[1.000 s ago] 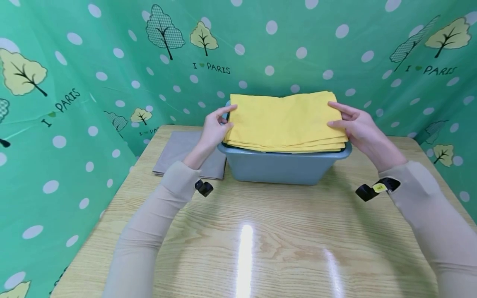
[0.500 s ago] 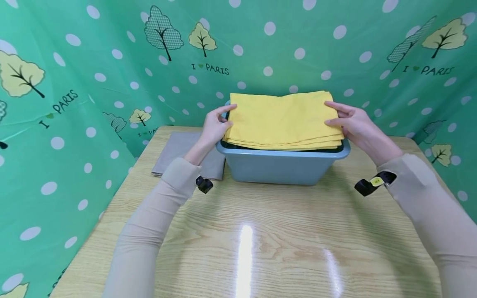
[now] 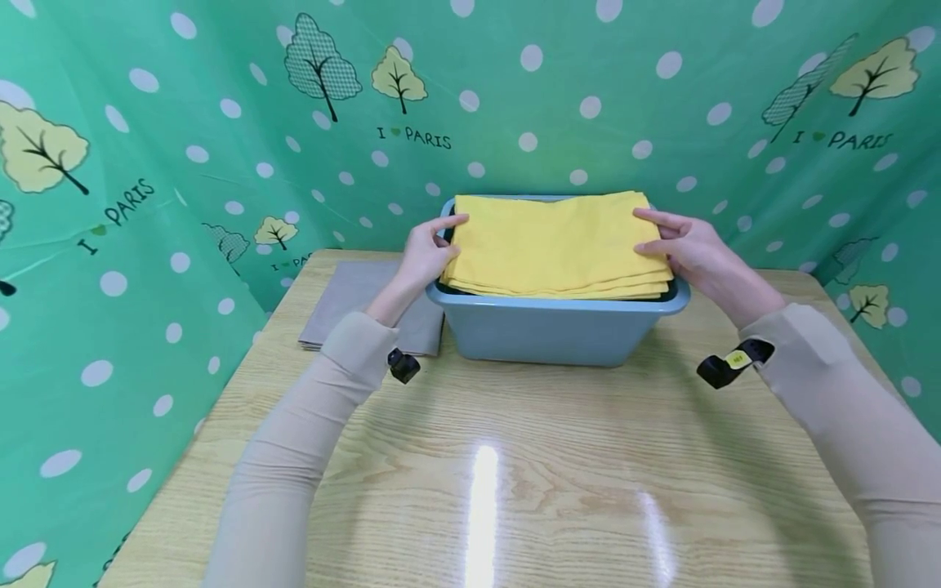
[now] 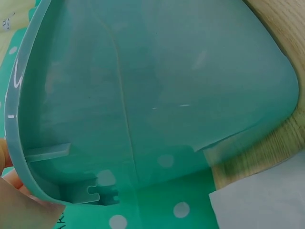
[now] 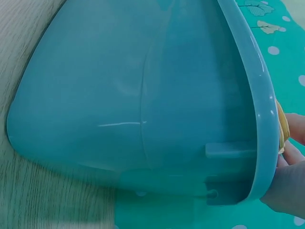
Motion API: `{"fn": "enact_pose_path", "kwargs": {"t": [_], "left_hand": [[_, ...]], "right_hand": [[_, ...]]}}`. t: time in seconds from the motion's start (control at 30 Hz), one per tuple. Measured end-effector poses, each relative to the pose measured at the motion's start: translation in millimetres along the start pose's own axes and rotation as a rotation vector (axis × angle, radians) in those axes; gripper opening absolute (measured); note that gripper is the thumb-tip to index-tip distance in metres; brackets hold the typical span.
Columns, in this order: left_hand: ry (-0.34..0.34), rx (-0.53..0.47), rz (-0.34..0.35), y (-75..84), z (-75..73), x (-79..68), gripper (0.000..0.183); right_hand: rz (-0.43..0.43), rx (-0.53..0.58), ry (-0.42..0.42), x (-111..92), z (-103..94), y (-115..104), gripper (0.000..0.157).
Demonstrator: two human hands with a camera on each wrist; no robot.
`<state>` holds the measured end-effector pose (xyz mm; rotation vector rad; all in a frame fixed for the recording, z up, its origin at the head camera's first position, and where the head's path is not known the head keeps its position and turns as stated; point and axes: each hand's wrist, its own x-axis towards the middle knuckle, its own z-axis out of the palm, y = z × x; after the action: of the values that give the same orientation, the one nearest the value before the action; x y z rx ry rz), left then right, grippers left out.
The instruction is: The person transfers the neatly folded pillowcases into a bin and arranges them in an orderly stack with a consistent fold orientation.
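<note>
A folded yellow cloth (image 3: 551, 245), several layers thick, lies level with the top of a blue-grey plastic basin (image 3: 544, 331). My left hand (image 3: 426, 257) pinches its left end, index finger on top near the back corner and thumb further forward. At the opposite end my right hand (image 3: 694, 249) grips the cloth the same way. In the left wrist view the basin wall (image 4: 157, 86) hides most of the left hand (image 4: 24, 207). A yellow edge of the cloth (image 5: 284, 126) shows beyond the rim in the right wrist view, by the right hand (image 5: 288, 186).
A folded grey cloth (image 3: 353, 298) lies on the wooden table (image 3: 559, 457) to the left of the basin, partly behind my left arm. A green dotted curtain (image 3: 515, 98) hangs behind the table and along its left side.
The yellow cloth has sunk lower into the basin, and the far rim now shows behind it. My right hand has shifted slightly left and both hands have come down a little with the cloth.
</note>
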<state>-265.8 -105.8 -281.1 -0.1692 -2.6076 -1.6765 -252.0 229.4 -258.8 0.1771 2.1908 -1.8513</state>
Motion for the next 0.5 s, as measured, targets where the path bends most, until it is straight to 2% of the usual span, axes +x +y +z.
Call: {"fn": "enact_pose_path", "kwargs": {"t": [0.23, 0.37, 0.5], "left_hand": [[-0.002, 0.056, 0.027, -1.3, 1.8, 1.0, 0.046], [0.001, 0.160, 0.097, -1.8, 0.6, -3.4, 0.044], [0.037, 0.210, 0.166, -2.6, -2.7, -10.8, 0.039]], "right_hand": [[-0.014, -0.046, 0.017, 2.9, -1.3, 3.2, 0.071], [-0.080, -0.221, 0.050, -2.6, 0.8, 6.2, 0.062], [-0.221, -0.395, 0.105, -15.2, 5.3, 11.5, 0.051]]}}
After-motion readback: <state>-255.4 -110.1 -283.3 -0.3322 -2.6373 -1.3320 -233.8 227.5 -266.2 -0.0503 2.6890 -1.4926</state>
